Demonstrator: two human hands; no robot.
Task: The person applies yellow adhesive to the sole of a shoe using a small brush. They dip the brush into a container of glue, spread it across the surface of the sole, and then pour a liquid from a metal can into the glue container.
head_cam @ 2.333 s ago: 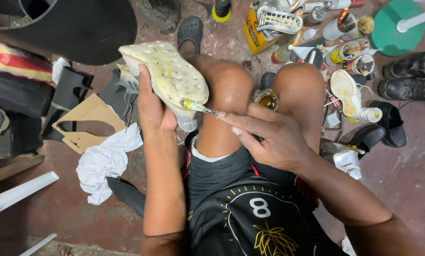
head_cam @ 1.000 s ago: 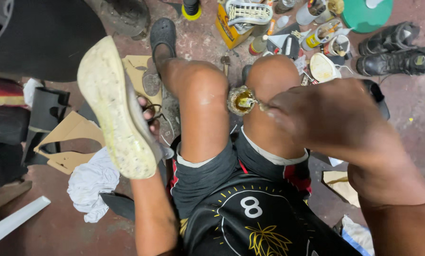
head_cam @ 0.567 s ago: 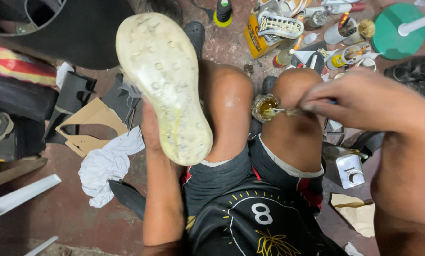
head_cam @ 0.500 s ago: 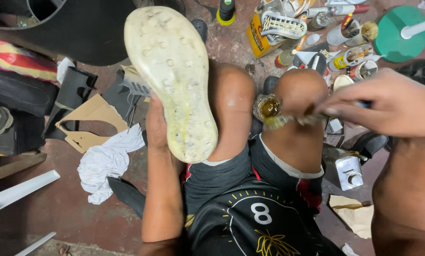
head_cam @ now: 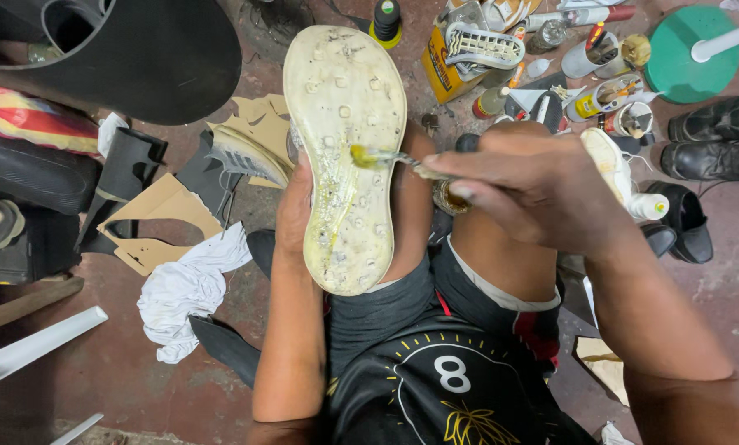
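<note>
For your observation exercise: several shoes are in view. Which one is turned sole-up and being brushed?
The pale shoe held up by the left hand. Its studded sole faces the camera, and the brush in the right hand touches it. The black boots stand on the floor.

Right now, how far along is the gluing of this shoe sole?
Done: yellowish glue streaks the middle of the sole. In hand: the left hand holds the shoe sole-up while the right hand presses a glue-loaded brush on it. Left: the toe and heel areas look bare and dry.
</note>
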